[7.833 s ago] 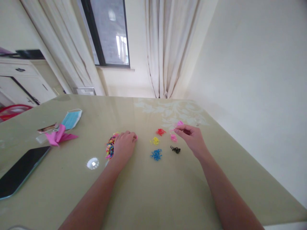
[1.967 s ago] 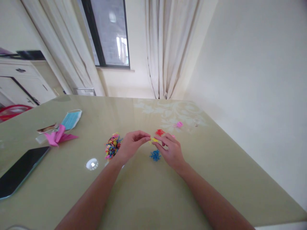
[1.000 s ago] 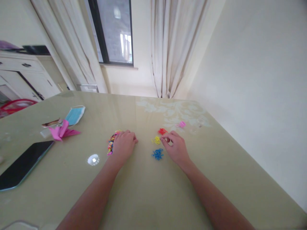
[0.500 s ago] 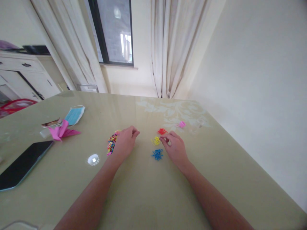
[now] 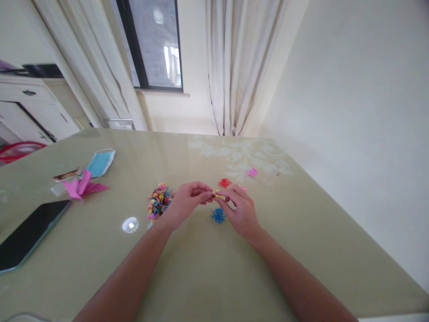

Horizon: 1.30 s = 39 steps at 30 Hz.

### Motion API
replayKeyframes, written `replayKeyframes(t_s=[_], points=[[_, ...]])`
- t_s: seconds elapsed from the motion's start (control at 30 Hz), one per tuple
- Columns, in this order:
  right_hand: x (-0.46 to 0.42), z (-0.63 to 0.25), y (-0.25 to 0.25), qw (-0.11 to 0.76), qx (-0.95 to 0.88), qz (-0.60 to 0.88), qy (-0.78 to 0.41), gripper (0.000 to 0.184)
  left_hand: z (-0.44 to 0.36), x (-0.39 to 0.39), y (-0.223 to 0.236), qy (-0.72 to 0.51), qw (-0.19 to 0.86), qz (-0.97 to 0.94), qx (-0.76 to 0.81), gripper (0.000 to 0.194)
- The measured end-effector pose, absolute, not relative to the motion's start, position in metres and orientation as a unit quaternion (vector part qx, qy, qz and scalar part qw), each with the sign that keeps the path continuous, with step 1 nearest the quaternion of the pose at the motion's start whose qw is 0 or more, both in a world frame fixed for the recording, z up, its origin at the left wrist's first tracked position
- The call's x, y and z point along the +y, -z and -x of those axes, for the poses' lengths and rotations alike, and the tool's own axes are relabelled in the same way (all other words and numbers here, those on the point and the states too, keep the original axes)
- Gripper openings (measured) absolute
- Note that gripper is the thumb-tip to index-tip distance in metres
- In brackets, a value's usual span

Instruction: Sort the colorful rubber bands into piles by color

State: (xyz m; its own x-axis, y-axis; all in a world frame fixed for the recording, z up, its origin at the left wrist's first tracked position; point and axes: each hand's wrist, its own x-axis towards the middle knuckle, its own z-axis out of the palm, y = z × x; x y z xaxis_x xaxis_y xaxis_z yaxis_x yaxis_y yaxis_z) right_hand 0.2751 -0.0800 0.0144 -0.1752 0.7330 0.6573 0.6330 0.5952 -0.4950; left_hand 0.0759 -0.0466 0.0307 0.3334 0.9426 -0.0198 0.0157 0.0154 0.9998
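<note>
My left hand (image 5: 191, 200) is closed in a pinch, with a tiny dark bit, apparently a small rubber band (image 5: 213, 195), at its fingertips. Facing it, my right hand (image 5: 239, 208) is also pinched; what its fingers grip is too small to make out. Both sets of fingertips meet over the yellow rubber bands (image 5: 217, 194), mostly covering them. Blue rubber bands (image 5: 218, 215) lie just nearer to me, and red ones (image 5: 225, 183) just beyond. Left of my left hand sits a mixed heap of colourful rubber bands (image 5: 160, 200).
A pink cluster (image 5: 252, 172) lies farther back on the table (image 5: 208, 268). To the left are a phone (image 5: 33, 232), a pink folded-paper piece (image 5: 82, 185), a blue face mask (image 5: 101, 163) and a shiny round white object (image 5: 130, 225). A wall (image 5: 362, 112) borders the right side.
My left hand has moved right from beside the mixed heap to meet my right hand's fingertips, uncovering the heap. The right hand has stayed near the yellow bands. The view has shifted slightly.
</note>
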Motion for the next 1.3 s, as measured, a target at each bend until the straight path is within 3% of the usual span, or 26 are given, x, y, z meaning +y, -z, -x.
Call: replayKeyframes(t_s=[0.17, 0.3, 0.37, 0.5, 0.6, 0.73, 0.9, 1.17, 1.3], points=[[-0.082, -0.273, -0.014, 0.473, -0.767, 0.428, -0.066, 0.014, -0.079, -0.048, -0.031, -0.405, 0.575, -0.581, 0.41, 0.041], [-0.08, -0.276, -0.021, 0.51, -0.728, 0.433, -0.147, 0.013, -0.076, -0.046, -0.032, -0.382, 0.538, -0.62, 0.425, 0.037], [-0.078, -0.283, -0.029, 0.545, -0.685, 0.434, -0.213, 0.012, -0.069, -0.045, -0.032, -0.353, 0.438, -0.669, 0.486, 0.031], [-0.07, -0.303, -0.041, 0.579, -0.623, 0.408, -0.333, 0.014, -0.05, -0.043, -0.03, -0.198, 0.131, -0.746, 0.623, 0.021], [-0.066, -0.311, -0.043, 0.597, -0.578, 0.394, -0.393, 0.019, -0.041, -0.044, -0.027, -0.088, 0.061, -0.763, 0.638, 0.017], [-0.065, -0.312, -0.041, 0.599, -0.549, 0.4, -0.424, 0.027, -0.039, -0.043, -0.024, -0.038, 0.034, -0.77, 0.635, 0.017], [-0.06, -0.328, -0.043, 0.556, -0.563, 0.438, -0.426, 0.034, -0.042, -0.04, -0.022, -0.063, 0.018, -0.77, 0.635, 0.021], [-0.049, -0.377, -0.039, 0.31, -0.665, 0.551, -0.397, 0.032, -0.044, -0.034, -0.024, -0.18, 0.122, -0.744, 0.632, 0.021], [-0.046, -0.387, -0.03, 0.256, -0.688, 0.572, -0.367, 0.033, -0.043, -0.033, -0.025, -0.27, 0.166, -0.729, 0.607, 0.021]])
